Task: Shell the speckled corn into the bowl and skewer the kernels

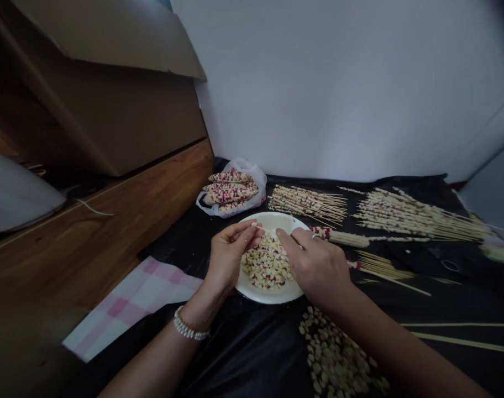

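Over a white bowl [269,302] of loose corn kernels [268,262], my two hands are held close together. My left hand [229,254] is closed in a pinch at a pale corn kernel [257,225]. A thin wooden skewer [267,229] runs from that kernel toward my right hand [320,268], which is closed on it with the thumb forward. The skewer's far end is hidden by the right hand.
Corn cobs [231,190] lie in a plastic bag. Skewers threaded with kernels [305,203] lie behind the bowl, with a larger bunch [401,213] at right. Bare skewers [382,265], a kernel pile [337,356], a checked cloth [131,304] and a cardboard box [123,105] surround them.
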`<state>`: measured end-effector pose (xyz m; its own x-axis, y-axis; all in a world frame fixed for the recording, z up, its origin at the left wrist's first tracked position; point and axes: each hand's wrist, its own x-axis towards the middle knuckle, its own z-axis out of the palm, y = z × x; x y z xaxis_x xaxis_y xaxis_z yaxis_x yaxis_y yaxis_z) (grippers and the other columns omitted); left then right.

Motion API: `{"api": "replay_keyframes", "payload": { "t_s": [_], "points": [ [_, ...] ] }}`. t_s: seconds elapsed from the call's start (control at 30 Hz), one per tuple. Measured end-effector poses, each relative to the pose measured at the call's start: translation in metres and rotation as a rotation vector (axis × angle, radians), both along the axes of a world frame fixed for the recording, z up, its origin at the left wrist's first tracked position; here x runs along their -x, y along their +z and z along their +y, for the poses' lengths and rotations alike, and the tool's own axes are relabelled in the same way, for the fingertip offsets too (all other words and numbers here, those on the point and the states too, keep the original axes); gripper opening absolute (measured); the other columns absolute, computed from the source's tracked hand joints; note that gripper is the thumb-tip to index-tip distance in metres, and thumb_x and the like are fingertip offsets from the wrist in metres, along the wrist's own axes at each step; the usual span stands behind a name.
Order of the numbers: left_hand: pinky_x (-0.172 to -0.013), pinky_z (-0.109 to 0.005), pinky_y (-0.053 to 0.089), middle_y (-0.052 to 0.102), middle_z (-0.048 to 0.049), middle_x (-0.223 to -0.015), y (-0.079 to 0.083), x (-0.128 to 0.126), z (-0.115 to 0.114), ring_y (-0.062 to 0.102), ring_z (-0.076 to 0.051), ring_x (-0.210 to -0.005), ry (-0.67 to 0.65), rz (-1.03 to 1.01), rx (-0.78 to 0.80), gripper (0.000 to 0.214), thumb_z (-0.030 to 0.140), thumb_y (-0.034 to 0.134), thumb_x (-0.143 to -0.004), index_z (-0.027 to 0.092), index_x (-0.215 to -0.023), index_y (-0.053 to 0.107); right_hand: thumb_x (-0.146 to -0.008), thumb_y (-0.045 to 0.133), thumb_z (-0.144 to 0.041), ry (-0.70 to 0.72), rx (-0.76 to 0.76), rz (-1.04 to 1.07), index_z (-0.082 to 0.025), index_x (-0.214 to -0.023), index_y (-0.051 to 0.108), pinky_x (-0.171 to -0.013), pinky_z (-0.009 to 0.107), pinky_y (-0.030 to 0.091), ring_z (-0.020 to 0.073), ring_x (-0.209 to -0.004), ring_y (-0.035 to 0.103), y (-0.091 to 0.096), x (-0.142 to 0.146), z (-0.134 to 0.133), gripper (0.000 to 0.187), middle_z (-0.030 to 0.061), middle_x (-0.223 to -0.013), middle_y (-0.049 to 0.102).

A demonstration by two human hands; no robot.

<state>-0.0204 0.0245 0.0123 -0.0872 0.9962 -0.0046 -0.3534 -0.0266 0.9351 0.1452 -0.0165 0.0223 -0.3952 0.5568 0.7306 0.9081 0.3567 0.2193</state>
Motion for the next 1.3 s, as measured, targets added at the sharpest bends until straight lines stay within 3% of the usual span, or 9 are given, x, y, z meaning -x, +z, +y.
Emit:
{"api": "replay_keyframes", "payload": {
  "t_s": [0.4,0.53,0.7,0.93,1.13,1.23,1.3],
  "points": [
    [-0.071,-0.021,0.058,0.076,-0.0059,-0.078,0.002,-0.005,-0.008,0.072,-0.015,-0.074,0.048,0.157,-0.1,0.025,0.021,0.078,-0.069,0.012,-0.092,0.074,-0.084,0.051,-0.011,-0.058,-0.031,-0.024,-0.011,-0.104,0.069,-0.05,0.029,0.027,0.0134,-0.052,0.047,0.002,0.009,-0.009,0.027,0.0028,-0.069,0.06],
    [-0.07,-0.019,0.057,0.076,-0.0058,-0.085,0.006,-0.003,-0.005,0.071,-0.013,-0.077,-0.052,-0.059,-0.012,0.031,0.022,0.073,-0.076,0.015,-0.106,0.07,-0.085,0.049,-0.012,-0.033,-0.008,0.038,-0.013,-0.106,0.067,-0.05,0.029,0.028,0.0138,-0.055,0.049,0.0,0.006,-0.005,0.028,0.0028,-0.074,0.062],
    [-0.061,-0.011,0.054,0.071,-0.0043,-0.075,0.008,0.001,-0.001,0.065,-0.005,-0.062,-0.225,-0.308,0.167,0.016,0.01,0.065,-0.082,0.009,-0.096,0.071,-0.088,0.051,-0.016,-0.014,0.008,0.088,-0.015,-0.105,0.066,-0.052,0.029,0.029,0.0136,-0.056,0.051,-0.003,0.005,-0.002,0.023,0.0012,-0.074,0.061],
    [-0.057,-0.01,0.052,0.064,-0.0019,-0.07,0.01,0.007,0.002,0.06,-0.004,-0.059,-0.367,-0.423,0.265,0.013,0.004,0.062,-0.082,0.01,-0.09,0.071,-0.086,0.051,-0.009,0.048,0.026,0.157,-0.016,-0.088,0.064,-0.055,0.027,0.029,0.0125,-0.059,0.052,-0.002,0.007,-0.004,0.015,0.0011,-0.07,0.06],
    [-0.058,-0.011,0.05,0.065,-0.0015,-0.068,0.007,0.007,-0.001,0.058,-0.004,-0.058,-0.471,-0.319,0.28,0.015,0.007,0.074,-0.072,0.008,-0.087,0.072,-0.091,0.046,-0.011,0.091,0.025,0.157,-0.016,-0.084,0.061,-0.055,0.027,0.028,0.0123,-0.057,0.049,-0.001,0.01,-0.007,0.017,0.0008,-0.066,0.057],
    [-0.061,-0.012,0.049,0.066,-0.0014,-0.069,0.006,0.004,-0.005,0.058,-0.004,-0.06,-0.514,-0.187,0.264,0.019,0.014,0.08,-0.066,0.009,-0.083,0.074,-0.092,0.044,-0.015,0.098,0.01,0.147,-0.018,-0.079,0.059,-0.054,0.027,0.027,0.0129,-0.054,0.046,-0.003,0.011,-0.006,0.02,0.0,-0.063,0.054],
    [-0.063,-0.015,0.048,0.067,-0.0014,-0.069,0.005,0.002,-0.006,0.058,-0.006,-0.062,-0.472,-0.028,0.189,0.019,0.022,0.08,-0.068,0.012,-0.083,0.075,-0.092,0.044,-0.016,0.083,0.011,0.138,-0.019,-0.078,0.058,-0.053,0.027,0.027,0.0133,-0.054,0.046,-0.004,0.009,-0.004,0.02,0.0001,-0.064,0.054]
  ]
}}
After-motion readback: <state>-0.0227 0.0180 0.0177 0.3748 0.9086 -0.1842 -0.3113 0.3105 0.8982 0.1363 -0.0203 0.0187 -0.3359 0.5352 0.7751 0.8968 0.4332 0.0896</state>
